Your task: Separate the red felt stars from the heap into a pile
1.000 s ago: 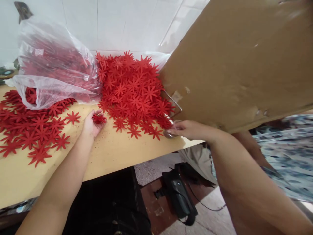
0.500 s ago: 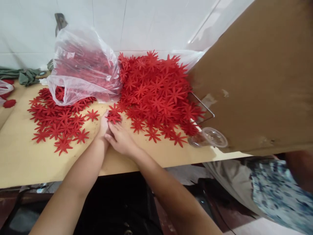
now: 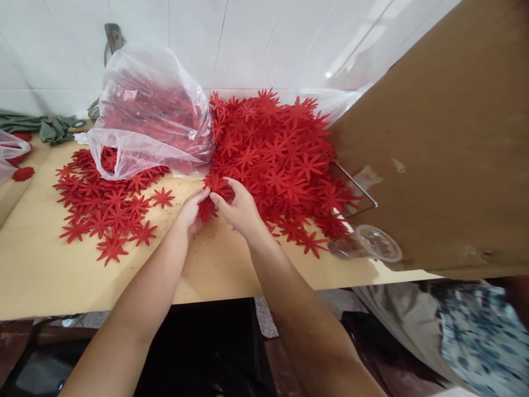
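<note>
My left hand (image 3: 193, 209) is closed around a few red flower cutouts (image 3: 208, 209), which look like felt with narrow petals; part of them is hidden by its fingers. Beside it, my right hand (image 3: 242, 210) has thumb and forefinger on a red flower cutout (image 3: 217, 184) just above those in the left hand. Behind and to the right rises a large heap of the same red flower cutouts (image 3: 276, 154). A smaller, darker pile of red flower cutouts (image 3: 107, 207) lies to the left, with one single flower cutout (image 3: 162, 197) apart from it.
A clear plastic bag (image 3: 152, 110) full of red pieces stands against the tiled wall (image 3: 256, 44). At right are a big cardboard box (image 3: 446, 143), a bent metal wire (image 3: 357, 187) and a clear plastic cup (image 3: 378, 243). Green cloth (image 3: 53, 129) lies far left. Another person's patterned clothing (image 3: 483, 331) shows lower right.
Both hands have shifted right, towards the large heap. The right hand has come off the left and opened its thumb and forefinger around a flower cutout. The view has swung slightly.
</note>
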Action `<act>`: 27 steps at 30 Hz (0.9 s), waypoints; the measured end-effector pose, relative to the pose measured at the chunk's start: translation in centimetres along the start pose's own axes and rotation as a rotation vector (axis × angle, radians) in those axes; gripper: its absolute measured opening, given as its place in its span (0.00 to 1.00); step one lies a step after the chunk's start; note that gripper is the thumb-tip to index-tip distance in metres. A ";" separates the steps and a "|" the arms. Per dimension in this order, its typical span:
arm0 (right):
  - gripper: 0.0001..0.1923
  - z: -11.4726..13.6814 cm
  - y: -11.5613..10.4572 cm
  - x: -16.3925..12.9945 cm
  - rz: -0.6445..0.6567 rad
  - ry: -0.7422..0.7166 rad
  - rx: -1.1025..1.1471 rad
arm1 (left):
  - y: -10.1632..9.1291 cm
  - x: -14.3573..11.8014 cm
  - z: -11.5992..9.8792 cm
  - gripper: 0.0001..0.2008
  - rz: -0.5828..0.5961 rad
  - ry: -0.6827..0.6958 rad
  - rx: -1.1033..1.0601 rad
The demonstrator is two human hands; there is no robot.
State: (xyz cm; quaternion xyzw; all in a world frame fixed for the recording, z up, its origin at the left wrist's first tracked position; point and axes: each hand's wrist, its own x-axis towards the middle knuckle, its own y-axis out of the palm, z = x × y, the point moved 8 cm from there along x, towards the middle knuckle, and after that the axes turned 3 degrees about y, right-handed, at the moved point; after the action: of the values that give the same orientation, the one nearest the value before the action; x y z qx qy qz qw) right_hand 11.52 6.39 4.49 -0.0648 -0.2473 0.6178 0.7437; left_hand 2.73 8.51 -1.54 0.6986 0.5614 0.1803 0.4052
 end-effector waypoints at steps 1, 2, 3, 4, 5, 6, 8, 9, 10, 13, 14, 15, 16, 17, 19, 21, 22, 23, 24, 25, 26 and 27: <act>0.20 -0.9 0.6 0.6 0.029 0.062 0.089 | 0.1 -0.1 0.1 0.04 0.009 0.002 0.032; 0.18 -1.6 1.2 1.0 0.053 0.118 0.182 | 0.0 -0.1 0.1 0.02 0.009 0.007 0.059; 0.16 -2.1 1.5 1.2 0.069 0.164 0.270 | -0.1 0.0 0.1 0.02 0.002 0.014 0.082; 0.15 -2.4 1.7 1.5 0.076 0.196 0.351 | -0.2 0.1 -0.1 0.02 -0.010 0.026 0.102; 0.15 -2.6 1.7 1.6 0.072 0.216 0.424 | -0.4 0.2 -0.3 0.03 -0.027 0.041 0.123; 0.15 -2.7 1.6 1.8 0.066 0.229 0.490 | -0.7 0.3 -0.5 0.04 -0.048 0.059 0.147; 0.17 -3.0 1.5 1.9 0.062 0.257 0.595 | -1.0 0.5 -1.0 0.06 -0.085 0.095 0.212; 0.17 -3.3 1.6 2.0 0.067 0.280 0.640 | -1.2 0.5 -1.2 0.07 -0.102 0.112 0.249; 0.18 -3.6 1.8 1.9 0.083 0.309 0.680 | -1.3 0.5 -1.3 0.08 -0.117 0.126 0.286; 0.21 -4.2 2.9 1.4 0.189 0.396 0.771 | -1.4 0.5 -1.6 0.10 -0.146 0.142 0.378; 0.21 -4.2 3.3 1.2 0.227 0.414 0.785 | -1.4 0.5 -1.5 0.11 -0.149 0.136 0.400; 0.21 -4.2 3.5 0.9 0.257 0.425 0.788 | -1.3 0.4 -1.4 0.11 -0.153 0.130 0.420; 0.20 -4.2 3.6 0.8 0.273 0.432 0.787 | -1.2 0.4 -1.4 0.12 -0.155 0.125 0.443; 0.19 -4.2 3.6 0.6 0.275 0.436 0.789 | -1.1 0.3 -1.3 0.12 -0.154 0.125 0.466; 0.18 -4.4 3.5 0.5 0.256 0.448 0.811 | -0.8 0.2 -1.3 0.12 -0.142 0.136 0.508; 0.18 -4.7 3.3 0.4 0.223 0.467 0.838 | -0.5 0.1 -1.2 0.10 -0.130 0.138 0.537; 0.19 -4.9 3.2 0.4 0.211 0.479 0.841 | -0.4 0.1 -1.2 0.09 -0.127 0.132 0.547; 0.20 -5.1 3.2 0.3 0.204 0.495 0.837 | -0.4 0.0 -1.2 0.08 -0.130 0.124 0.557; 0.20 -5.3 3.3 0.3 0.203 0.509 0.829 | -0.5 0.0 -1.2 0.07 -0.139 0.114 0.568; 0.21 -5.4 3.3 0.3 0.205 0.516 0.822 | -0.5 -0.1 -1.2 0.08 -0.150 0.108 0.579; 0.21 -5.5 3.4 0.3 0.207 0.513 0.815 | -0.6 -0.1 -1.2 0.08 -0.157 0.105 0.587; 0.21 -5.4 3.3 0.3 0.202 0.497 0.807 | -0.5 -0.2 -1.2 0.10 -0.154 0.100 0.585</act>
State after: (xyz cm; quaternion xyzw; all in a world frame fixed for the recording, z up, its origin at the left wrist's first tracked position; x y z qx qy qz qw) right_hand 11.05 8.59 -1.46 0.0594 0.2045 0.6994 0.6823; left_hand 1.45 8.80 -1.16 0.7313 0.6601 0.0140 0.1710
